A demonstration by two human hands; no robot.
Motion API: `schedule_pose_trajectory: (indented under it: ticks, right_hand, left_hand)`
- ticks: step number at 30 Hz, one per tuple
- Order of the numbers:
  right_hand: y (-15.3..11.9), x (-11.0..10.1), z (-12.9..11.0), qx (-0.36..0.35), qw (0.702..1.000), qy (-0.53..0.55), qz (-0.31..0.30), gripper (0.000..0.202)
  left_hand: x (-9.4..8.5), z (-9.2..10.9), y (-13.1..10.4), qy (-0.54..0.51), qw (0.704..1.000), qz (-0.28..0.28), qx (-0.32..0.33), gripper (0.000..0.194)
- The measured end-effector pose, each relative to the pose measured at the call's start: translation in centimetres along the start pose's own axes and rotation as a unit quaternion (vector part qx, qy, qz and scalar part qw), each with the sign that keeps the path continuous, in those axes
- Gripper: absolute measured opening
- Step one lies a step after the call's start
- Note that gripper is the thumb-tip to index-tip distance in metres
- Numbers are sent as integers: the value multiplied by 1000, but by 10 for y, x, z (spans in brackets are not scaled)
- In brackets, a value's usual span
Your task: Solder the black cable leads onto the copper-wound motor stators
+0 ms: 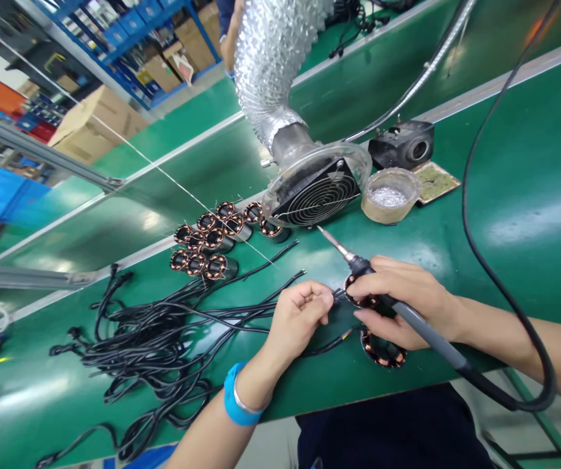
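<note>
On the green counter (pixel 529 195), the left hand (pixel 297 316) pinches a black wire (pixel 241 311) end against a copper coil (pixel 358 299). The right hand (pixel 407 296) is closed around a soldering iron (pixel 383 286), tip raised toward the fan (pixel 317 195), while touching the same coil. More coils (pixel 209 244) sit beyond.

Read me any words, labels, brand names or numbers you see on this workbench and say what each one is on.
No text can be read in this view.
Cardboard boxes on the floor: no readable print.
Boxes on the blue shelving: any labels are too small and blurred.
Soldering iron in the right hand, blue wristband, fume extractor fan: no markings visible.
</note>
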State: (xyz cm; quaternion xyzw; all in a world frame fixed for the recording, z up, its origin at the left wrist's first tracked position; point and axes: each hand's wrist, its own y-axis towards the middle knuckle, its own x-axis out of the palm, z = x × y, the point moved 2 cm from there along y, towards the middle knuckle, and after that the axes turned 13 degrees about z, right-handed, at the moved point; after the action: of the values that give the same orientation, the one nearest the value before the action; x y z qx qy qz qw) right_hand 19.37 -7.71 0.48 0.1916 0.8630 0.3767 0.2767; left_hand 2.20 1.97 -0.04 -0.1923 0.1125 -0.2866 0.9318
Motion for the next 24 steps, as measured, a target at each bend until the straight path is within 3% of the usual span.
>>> schedule_pose_trajectory:
  ticks: [6, 10, 13, 18, 24]
  right_hand:
    - [1, 3, -2, 14, 998, -39, 50, 28]
    - [2, 6, -4, 0, 998, -36, 59, 28]
    - [4, 5, -4, 10, 998, -30, 56, 29]
    - [11, 3, -3, 16, 1000, -25, 2, 31]
    - [15, 4, -8, 24, 999, -38, -4, 30]
  left_hand:
    - [4, 8, 0, 12, 999, 48, 0, 38]
    - [7, 9, -2, 5, 999, 49, 10, 34]
    - [7, 8, -3, 18, 998, 43, 53, 26]
    - [7, 9, -6, 95, 987, 15, 131, 20]
    - [11, 14, -15, 229, 935, 76, 261, 17]
